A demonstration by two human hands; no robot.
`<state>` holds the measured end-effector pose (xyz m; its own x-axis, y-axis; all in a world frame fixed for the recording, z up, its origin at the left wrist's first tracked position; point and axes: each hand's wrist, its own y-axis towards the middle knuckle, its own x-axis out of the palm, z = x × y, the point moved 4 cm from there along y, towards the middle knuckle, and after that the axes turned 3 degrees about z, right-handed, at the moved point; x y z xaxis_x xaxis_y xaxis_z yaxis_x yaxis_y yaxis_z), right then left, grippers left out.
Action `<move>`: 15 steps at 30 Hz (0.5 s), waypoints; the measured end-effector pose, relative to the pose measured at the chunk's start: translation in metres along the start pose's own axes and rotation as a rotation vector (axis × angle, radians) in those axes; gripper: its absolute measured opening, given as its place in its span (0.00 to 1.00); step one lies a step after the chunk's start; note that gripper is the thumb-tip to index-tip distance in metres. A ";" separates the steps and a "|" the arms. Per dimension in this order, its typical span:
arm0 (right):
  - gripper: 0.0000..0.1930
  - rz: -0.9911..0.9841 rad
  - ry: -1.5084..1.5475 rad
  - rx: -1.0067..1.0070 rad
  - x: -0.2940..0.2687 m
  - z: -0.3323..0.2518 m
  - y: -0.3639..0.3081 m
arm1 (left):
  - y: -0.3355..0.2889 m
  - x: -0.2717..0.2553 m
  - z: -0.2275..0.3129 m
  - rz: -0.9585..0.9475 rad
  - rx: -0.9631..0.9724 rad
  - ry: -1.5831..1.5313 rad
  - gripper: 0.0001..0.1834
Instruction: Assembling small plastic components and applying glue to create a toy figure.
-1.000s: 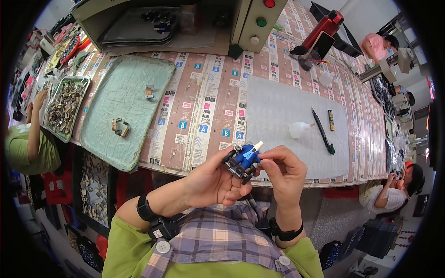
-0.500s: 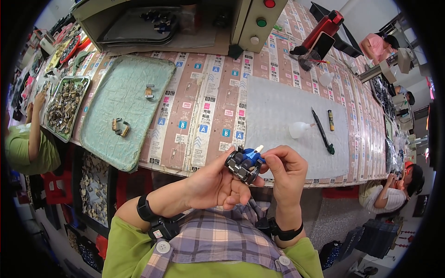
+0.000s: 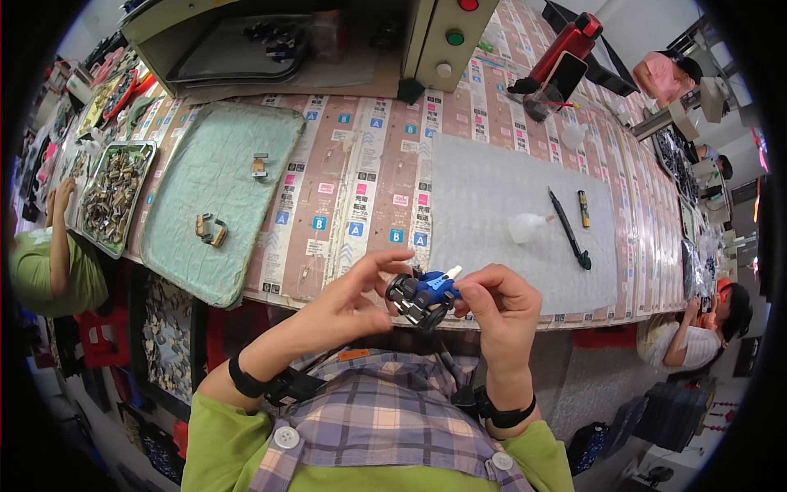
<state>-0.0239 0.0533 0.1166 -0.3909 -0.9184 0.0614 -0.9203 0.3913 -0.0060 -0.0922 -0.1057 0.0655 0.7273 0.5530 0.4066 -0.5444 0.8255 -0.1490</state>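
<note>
By the table point(image 3: 338, 131), our right hand point(image 3: 504, 307) is pinching the blue figure point(image 3: 429, 291) by its right edge, our left hand point(image 3: 343, 310) gaping alongside.

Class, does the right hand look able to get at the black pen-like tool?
Probably yes: nothing stands between the right hand and the black pen-like tool, though that hand pinches the blue figure.

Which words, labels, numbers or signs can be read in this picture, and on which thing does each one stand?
Table covering: single white letters on blue squares and larger dark characters are legible; described here, not copied.
Table covering, pink labels and fine lines: mostly too small to read.
Yellow-and-black tube: any markings are too small to read.
Blue-and-black figure: no readable text.
</note>
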 end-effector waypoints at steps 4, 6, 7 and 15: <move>0.03 -0.019 -0.095 -0.046 0.002 0.003 0.000 | -0.008 -0.001 0.015 0.019 0.219 0.220 0.39; 0.03 -0.041 -0.142 -0.138 0.004 0.002 -0.001 | -0.011 -0.001 0.018 0.044 0.232 0.300 0.32; 0.03 -0.041 -0.142 -0.136 0.004 0.002 -0.001 | -0.012 -0.002 0.019 0.045 0.231 0.300 0.32; 0.04 -0.099 -0.182 -0.191 0.008 -0.001 -0.001 | -0.015 -0.002 0.032 0.053 0.389 0.485 0.25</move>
<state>-0.0261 0.0451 0.1178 -0.3123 -0.9414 -0.1277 -0.9406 0.2876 0.1804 -0.0988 -0.1230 0.0958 0.7526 0.6556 -0.0621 -0.6307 0.7447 0.2184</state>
